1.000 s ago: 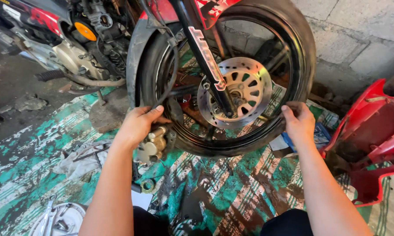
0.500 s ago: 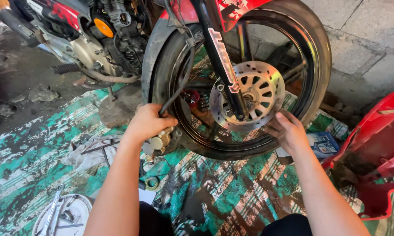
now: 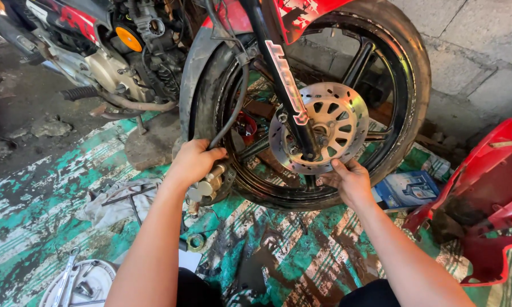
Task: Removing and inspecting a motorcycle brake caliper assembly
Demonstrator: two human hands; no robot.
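Observation:
A motorcycle's front wheel (image 3: 406, 74), black rim and tyre, stands upright in front of me with a drilled silver brake disc (image 3: 332, 122) at its hub. My left hand (image 3: 192, 164) is closed around a gold-coloured brake caliper (image 3: 209, 186) at the wheel's lower left; a black hose runs up from it. My right hand (image 3: 351, 181) reaches up at the bottom edge of the disc, fingertips touching it near the fork leg (image 3: 281, 79).
The engine (image 3: 117, 62) and exhaust sit at upper left. A red fairing panel (image 3: 486, 193) lies at right, a blue box (image 3: 406, 189) beside the tyre. A rag (image 3: 117, 202), a metal ring (image 3: 196, 243) and a white tray with tools (image 3: 77, 284) lie on the green painted floor.
My right hand has moved from the tyre's lower right edge inward to the bottom of the brake disc. The view has shifted closer; my left hand stays on the caliper.

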